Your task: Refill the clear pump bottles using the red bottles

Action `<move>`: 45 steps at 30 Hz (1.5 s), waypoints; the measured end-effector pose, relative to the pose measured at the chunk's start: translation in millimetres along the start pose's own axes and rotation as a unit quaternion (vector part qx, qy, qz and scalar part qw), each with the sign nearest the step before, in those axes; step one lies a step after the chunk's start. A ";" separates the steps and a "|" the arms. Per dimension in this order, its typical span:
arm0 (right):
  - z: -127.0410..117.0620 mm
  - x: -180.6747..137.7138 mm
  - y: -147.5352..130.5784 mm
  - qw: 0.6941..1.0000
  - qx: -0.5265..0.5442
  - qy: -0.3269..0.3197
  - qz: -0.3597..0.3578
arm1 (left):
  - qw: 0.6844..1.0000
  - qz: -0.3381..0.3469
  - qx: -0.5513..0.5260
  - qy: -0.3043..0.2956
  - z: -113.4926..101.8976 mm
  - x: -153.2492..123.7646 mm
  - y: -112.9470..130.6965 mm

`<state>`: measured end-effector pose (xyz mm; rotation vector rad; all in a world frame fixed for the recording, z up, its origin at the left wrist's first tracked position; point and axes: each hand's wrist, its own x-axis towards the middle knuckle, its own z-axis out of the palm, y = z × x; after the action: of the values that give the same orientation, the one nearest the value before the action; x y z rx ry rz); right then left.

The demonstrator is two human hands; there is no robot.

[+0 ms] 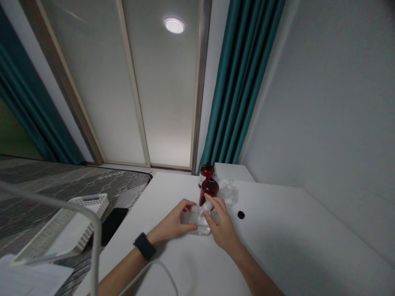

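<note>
A clear glass bottle [195,222] with liquid in it is in front of me on the white table [216,269]. My left hand [174,224], with a dark watch on its wrist, curves its thumb and fingers around the bottle's left side. Over the bottle's top, my right hand [222,227] has its thumb and fingers closed about a clear rounded glass stopper [207,205]. Just behind stand a brown bottle with no cap [208,187] and a capped brown bottle [203,176] with a white label. A second clear glass bottle [228,193] stands to the right.
A small black cap [241,215] lies on the table right of my right hand. A white box [234,170] is behind the bottles. At left are a white plastic basket [51,230], a black flat object [114,224] and papers [33,277]. A pale cable [95,246] crosses the lower left.
</note>
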<state>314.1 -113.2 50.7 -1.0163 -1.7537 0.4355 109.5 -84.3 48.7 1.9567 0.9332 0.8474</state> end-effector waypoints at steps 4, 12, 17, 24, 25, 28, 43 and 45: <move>-6.3 2.2 -0.3 0.999 -0.003 0.040 -0.009 | 1.000 0.002 -0.010 0.001 0.3 0.1 1.1; -12.4 3.1 0.1 0.997 -0.009 0.079 0.011 | 1.000 0.004 -0.004 -0.005 1.6 -1.0 1.0; -14.0 5.0 3.7 0.995 -0.004 0.097 0.036 | 1.000 -0.003 -0.012 -0.008 1.5 -0.4 3.9; -10.0 5.4 9.2 0.993 0.009 0.089 0.072 | 1.000 -0.007 -0.018 -0.008 2.5 0.2 0.0; -10.0 5.4 10.4 0.993 0.006 0.089 0.076 | 1.000 -0.005 -0.018 -0.010 2.5 0.0 -0.8; -12.6 6.1 14.7 0.993 0.002 0.089 0.081 | 1.000 -0.003 -0.018 -0.013 2.2 -0.6 -2.0; -14.1 5.6 10.4 0.990 0.019 0.120 0.073 | 1.000 0.005 -0.011 -0.012 2.3 -0.4 -0.9; -14.3 5.9 10.1 0.989 0.019 0.126 0.078 | 1.000 0.005 -0.010 -0.013 2.2 -0.8 -1.3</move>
<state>330.6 -105.0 53.1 -1.1339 -1.4430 0.4172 110.5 -85.3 46.4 1.9528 0.8965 0.8321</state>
